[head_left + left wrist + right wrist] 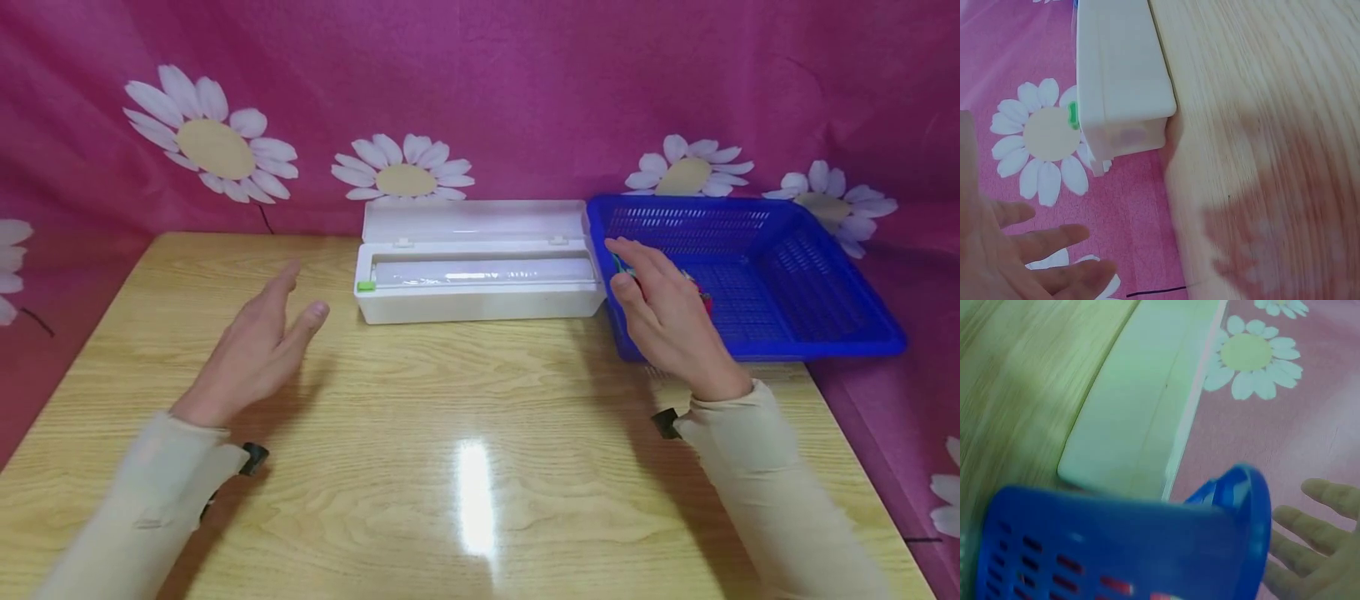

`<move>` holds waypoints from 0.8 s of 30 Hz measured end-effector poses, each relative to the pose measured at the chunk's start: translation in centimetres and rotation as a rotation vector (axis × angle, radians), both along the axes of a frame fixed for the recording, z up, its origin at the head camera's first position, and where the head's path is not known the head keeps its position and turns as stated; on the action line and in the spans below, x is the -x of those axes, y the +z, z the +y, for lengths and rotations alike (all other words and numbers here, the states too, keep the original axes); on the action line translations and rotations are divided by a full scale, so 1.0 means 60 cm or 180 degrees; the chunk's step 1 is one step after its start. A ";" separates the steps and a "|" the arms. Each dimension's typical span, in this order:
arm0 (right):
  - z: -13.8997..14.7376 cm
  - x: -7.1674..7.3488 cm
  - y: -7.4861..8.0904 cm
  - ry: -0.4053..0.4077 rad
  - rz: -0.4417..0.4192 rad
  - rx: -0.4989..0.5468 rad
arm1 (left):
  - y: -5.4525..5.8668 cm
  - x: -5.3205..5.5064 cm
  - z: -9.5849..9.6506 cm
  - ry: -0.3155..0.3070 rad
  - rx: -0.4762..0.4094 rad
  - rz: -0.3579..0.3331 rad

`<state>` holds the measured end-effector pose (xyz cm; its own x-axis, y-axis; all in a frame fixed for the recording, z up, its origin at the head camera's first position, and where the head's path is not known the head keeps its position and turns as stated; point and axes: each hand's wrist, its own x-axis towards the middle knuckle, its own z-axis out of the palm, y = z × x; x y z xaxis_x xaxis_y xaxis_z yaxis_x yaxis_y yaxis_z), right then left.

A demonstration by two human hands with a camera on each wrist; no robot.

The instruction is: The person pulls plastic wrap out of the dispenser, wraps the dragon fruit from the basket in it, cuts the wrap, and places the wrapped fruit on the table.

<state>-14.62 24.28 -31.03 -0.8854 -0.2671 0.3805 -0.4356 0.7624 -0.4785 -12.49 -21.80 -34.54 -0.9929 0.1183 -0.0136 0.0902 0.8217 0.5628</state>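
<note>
One box (480, 308) lies on the surface (390, 417), lid up, one roll (483, 272) inside; one basket (765, 348) stands just beside its right end, with something red (707, 302) in it, mostly hidden, so I can't count there. Two grips, both empty: the left grip (251, 350), fingers straight and thumb wide, is left of the box, well apart; the right grip (671, 321), fingers straight, is over the basket's left side, near the box.
</note>
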 end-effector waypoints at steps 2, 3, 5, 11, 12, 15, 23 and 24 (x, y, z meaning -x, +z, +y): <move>-0.008 0.000 -0.002 0.0046 0.0033 0.0062 | -0.001 0.000 0.004 -0.0006 -0.0006 -0.0047; -0.012 0.001 -0.003 0.0071 0.0045 0.0098 | -0.001 0.001 0.006 -0.0010 0.0001 -0.0052; -0.023 0.001 -0.004 0.0129 0.0057 0.0171 | -0.002 0.001 0.009 -0.0023 0.0008 -0.0058; -0.059 0.005 -0.004 0.0257 0.0054 0.0257 | -0.005 0.000 0.019 -0.0082 -0.0065 -0.0106; -0.063 0.006 -0.006 0.0249 0.0056 0.0269 | -0.006 0.000 0.021 -0.0085 -0.0081 -0.0094; -0.071 0.007 -0.012 0.0242 0.0013 0.0366 | -0.005 0.002 0.028 -0.0081 -0.0170 -0.0018; -0.096 0.013 -0.035 0.0095 -0.0444 0.0684 | -0.008 0.014 0.056 -0.0089 -0.0683 -0.0178; -0.099 0.014 -0.038 0.0078 -0.0503 0.0744 | -0.009 0.016 0.060 -0.0086 -0.0760 -0.0208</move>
